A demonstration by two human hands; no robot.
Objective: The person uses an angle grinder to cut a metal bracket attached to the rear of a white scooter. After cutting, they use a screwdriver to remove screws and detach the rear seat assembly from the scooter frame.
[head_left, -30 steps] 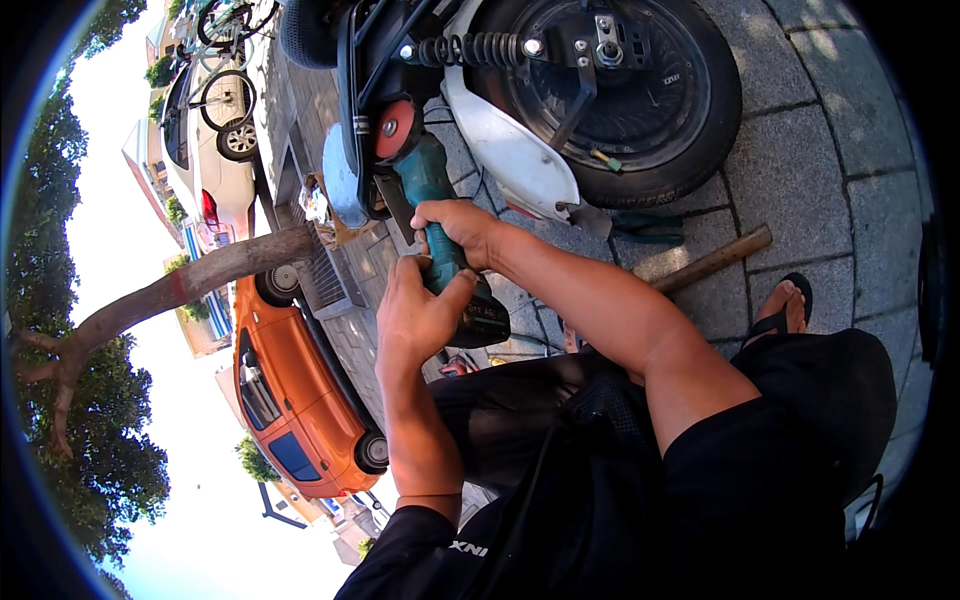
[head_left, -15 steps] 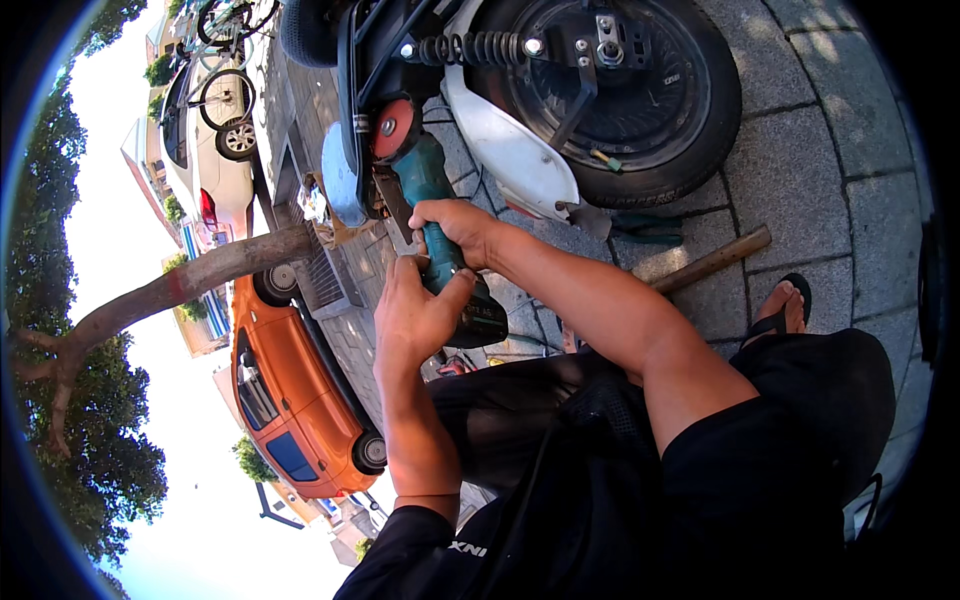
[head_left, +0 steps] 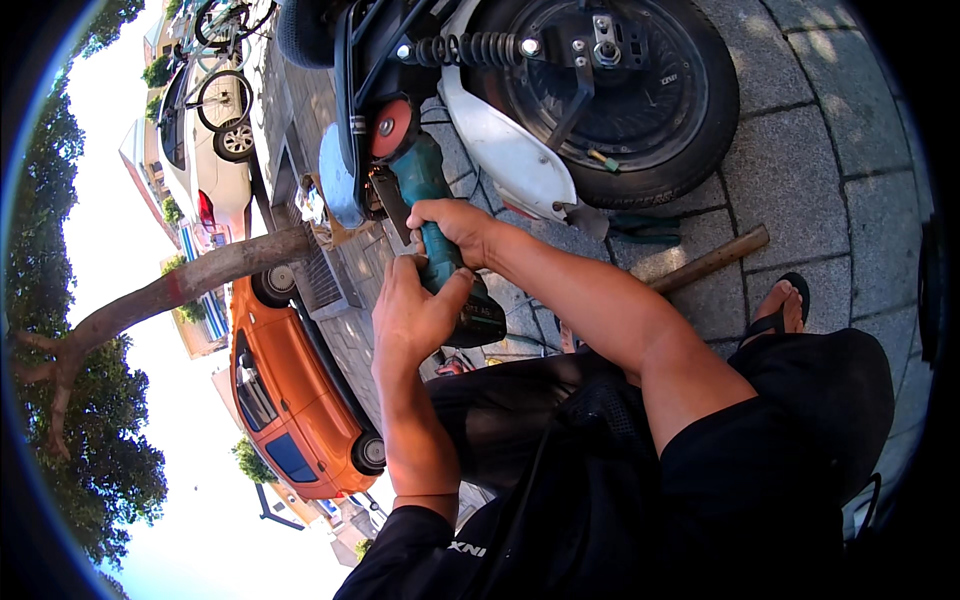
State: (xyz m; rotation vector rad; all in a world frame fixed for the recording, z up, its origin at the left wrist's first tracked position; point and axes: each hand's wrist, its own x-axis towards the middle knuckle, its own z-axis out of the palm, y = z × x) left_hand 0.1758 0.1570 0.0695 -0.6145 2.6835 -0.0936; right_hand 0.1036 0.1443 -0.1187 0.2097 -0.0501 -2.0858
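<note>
Both bare hands held a teal cordless angle grinder, which sat near the upper middle of the view with its head turned toward a black scooter frame. The right hand gripped the grinder's body nearer the head, its fingers closed around the casing; the left hand was wrapped around the rear part, its thumb lying over the casing just beside the black battery. Some fingertips of both hands were hidden by the tool. The red disc stood right at the edge of the frame, though whether it touched could not be told, and tiny orange specks showed beside it. To the right of the disc were the scooter's white fender, a coil-spring shock absorber and a black-tyred wheel. On the grey paving lay a wooden stick and, near the fender's tip, a dark green tool. An orange car and a tree trunk showed on the left.
</note>
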